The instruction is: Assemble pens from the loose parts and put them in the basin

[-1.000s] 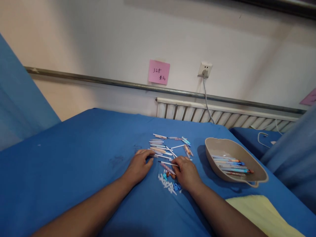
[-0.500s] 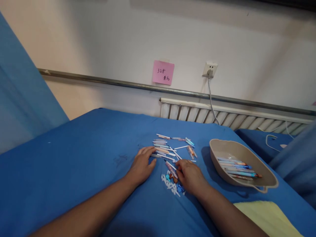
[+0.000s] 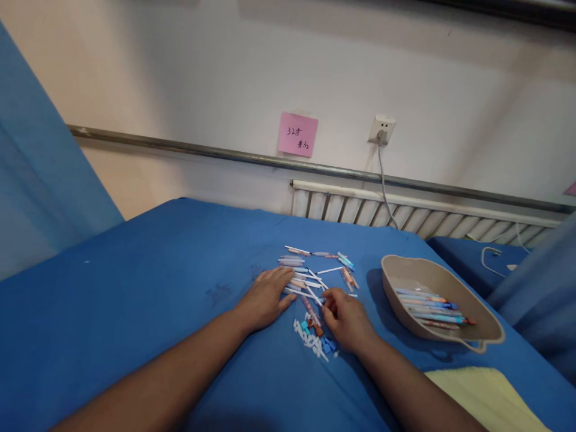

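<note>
My left hand (image 3: 266,300) lies with its fingers stretched out over the left ends of a row of pen barrels (image 3: 291,262). My right hand (image 3: 347,318) has thumb and forefinger closed on the lower end of a thin white pen refill (image 3: 314,294), which slants up and left towards the row. Below it a patterned pen barrel (image 3: 308,309) rests on the blue sheet. Nearer to me is a pile of small white pen parts (image 3: 310,341), with brown, teal and blue pieces among them. More refills and barrels (image 3: 348,277) lie beyond my right hand.
A beige basin (image 3: 483,312) holding several assembled pens stands to the right. In front of it lies a yellow cloth (image 3: 481,396). Behind the blue-covered surface (image 3: 135,312) are a radiator (image 3: 351,207), a rail and a socket (image 3: 381,129) with a cable.
My left hand has slid slightly right over the barrels. The white refill in my right hand has swung up and lies across the others, off the patterned barrel.
</note>
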Demonstrator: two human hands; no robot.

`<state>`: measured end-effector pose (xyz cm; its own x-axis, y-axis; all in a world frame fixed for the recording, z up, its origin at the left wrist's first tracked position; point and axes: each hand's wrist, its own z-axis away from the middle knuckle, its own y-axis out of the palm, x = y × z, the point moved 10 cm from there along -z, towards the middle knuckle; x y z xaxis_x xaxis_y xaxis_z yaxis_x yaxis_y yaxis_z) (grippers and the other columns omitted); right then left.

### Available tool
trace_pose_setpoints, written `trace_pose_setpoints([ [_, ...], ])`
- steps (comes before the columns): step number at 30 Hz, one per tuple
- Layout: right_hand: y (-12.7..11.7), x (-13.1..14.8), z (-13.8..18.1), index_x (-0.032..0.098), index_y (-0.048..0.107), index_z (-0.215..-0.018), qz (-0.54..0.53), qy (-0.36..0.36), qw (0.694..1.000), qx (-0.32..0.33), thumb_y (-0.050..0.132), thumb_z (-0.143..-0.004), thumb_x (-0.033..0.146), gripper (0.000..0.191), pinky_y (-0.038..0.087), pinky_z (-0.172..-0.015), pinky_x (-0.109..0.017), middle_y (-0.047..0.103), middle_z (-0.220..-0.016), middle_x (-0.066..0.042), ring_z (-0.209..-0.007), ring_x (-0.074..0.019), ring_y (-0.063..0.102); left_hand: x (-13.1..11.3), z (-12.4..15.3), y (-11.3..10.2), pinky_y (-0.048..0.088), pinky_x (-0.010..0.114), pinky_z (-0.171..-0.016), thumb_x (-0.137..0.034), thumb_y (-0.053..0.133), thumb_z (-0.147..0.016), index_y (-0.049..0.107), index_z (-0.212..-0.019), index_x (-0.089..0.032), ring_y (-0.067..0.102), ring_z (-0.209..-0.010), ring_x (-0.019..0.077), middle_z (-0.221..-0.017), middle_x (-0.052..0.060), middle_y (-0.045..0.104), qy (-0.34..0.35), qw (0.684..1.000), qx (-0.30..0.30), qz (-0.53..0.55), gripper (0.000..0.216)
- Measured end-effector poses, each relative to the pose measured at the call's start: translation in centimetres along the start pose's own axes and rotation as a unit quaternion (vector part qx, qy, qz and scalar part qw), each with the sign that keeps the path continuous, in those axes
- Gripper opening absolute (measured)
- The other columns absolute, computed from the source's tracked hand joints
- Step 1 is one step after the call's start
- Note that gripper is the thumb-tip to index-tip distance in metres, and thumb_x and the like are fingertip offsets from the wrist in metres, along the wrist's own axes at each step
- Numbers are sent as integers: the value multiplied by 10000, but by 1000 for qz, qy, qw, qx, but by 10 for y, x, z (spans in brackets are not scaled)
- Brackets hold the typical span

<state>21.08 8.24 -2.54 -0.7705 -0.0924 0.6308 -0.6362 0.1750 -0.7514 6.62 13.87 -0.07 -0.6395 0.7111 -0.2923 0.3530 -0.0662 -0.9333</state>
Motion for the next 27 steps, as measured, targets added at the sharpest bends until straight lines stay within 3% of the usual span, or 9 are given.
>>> trace_pose_setpoints([
  [5,-5,-13,-5,187,568,-960,-55,25,998,-21,471,-808,221,184,417,-610,-233,607,-738,-9,-658,-145,575,-8,14,-1,280,430,-1062,-374,478,-854,454,-1278,-217,351,-1286,250,-1397,80,410,4,1000,7,-6,453],
  [11,-7,8,1,224,604,-981,-6,-39,999,-3,487,-813,190,208,412,-749,-246,601,-916,-31,-822,-151,570,-15,19,0,296,440,-1050,-357,482,-851,507,-1221,-221,356,-1281,260,-1394,77,412,-10,1000,13,-14,396],
  [14,-3,6,1,240,613,-996,33,-35,999,15,473,-824,178,229,399,-783,-251,589,-928,-36,-863,-159,562,-20,23,-4,305,432,-1040,-372,499,-840,515,-1202,-233,381,-1260,256,-1370,66,442,-4,1000,2,-6,387],
  [20,-3,0,1,233,602,-1001,75,-3,997,33,500,-821,196,210,393,-764,-245,583,-920,-38,-840,-164,559,-22,21,-18,377,395,-938,-384,424,-880,584,-1082,-221,525,-1072,236,-1139,70,611,-13,1000,-26,10,305],
  [24,-9,6,2,229,612,-971,100,4,995,20,512,-831,235,172,393,-760,-255,577,-931,-48,-844,-176,560,-19,14,-18,421,333,-802,-325,361,-903,626,-885,-203,567,-865,204,-880,52,646,-23,1000,-3,17,292],
  [27,-15,9,1,221,629,-929,123,1,992,5,497,-854,272,161,390,-775,-262,578,-933,-63,-862,-184,555,-15,9,-17,423,316,-787,-296,390,-887,620,-903,-201,563,-866,201,-886,53,641,-25,999,-7,39,249],
])
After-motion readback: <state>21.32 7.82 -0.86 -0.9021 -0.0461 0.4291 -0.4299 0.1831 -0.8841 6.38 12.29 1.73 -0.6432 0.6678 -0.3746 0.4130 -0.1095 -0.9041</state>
